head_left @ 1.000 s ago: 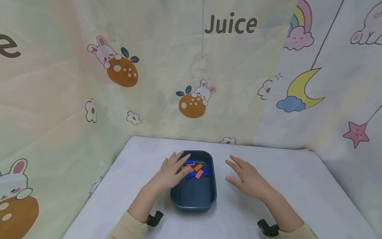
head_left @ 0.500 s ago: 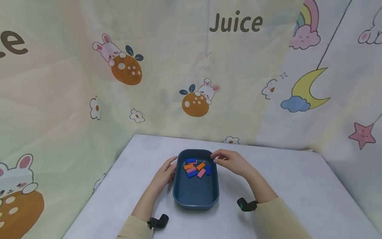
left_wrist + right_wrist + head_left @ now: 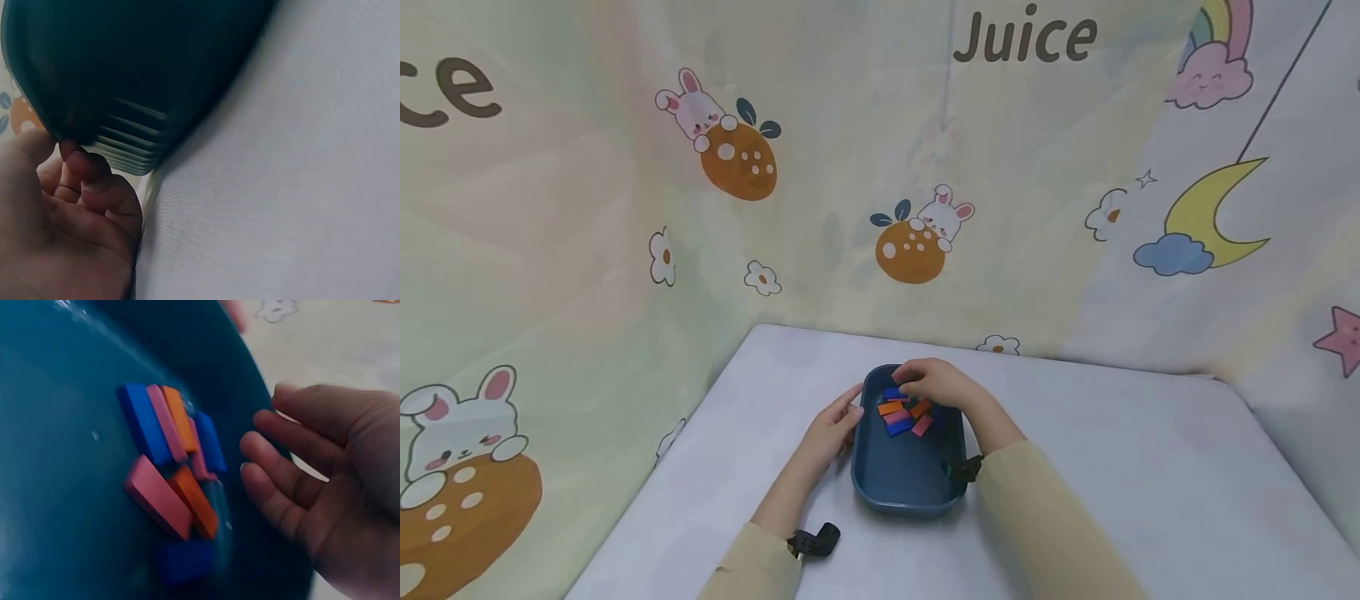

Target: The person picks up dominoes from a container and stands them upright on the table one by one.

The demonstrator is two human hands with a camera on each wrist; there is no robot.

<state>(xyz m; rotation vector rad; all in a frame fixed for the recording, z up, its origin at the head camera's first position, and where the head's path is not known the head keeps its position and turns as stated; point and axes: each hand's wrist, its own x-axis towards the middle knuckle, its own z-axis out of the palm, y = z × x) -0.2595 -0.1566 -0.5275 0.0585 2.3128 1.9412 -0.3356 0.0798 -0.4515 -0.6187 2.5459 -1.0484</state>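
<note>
Head view: past all the fingertips, a printed backdrop (image 3: 820,192); beneath the fingers, a white table (image 3: 1090,467); between the two sets of fingers, a blue tray (image 3: 902,479) — touched on its outer left wall by the left hand (image 3: 831,435), fingers bent against that wall in the left wrist view, gripping or merely resting impossible to tell. Opposite, the right hand (image 3: 943,387), fingers loosely bent, slightly parted and holding nothing. Just changed: right fingertips half a second ago at the right rim, now past it and over the tray's far end. Smallest of all, blocks (image 3: 156,497) in blue, pink and orange, inside the tray, close to the right fingertips but apart from them; mostly bunched, with one blue block (image 3: 184,562) lower than those fingertips in the right wrist view. Probably meaning, by judgement — blocks now within the right fingers' reach, tray perhaps steadied opposite.
</note>
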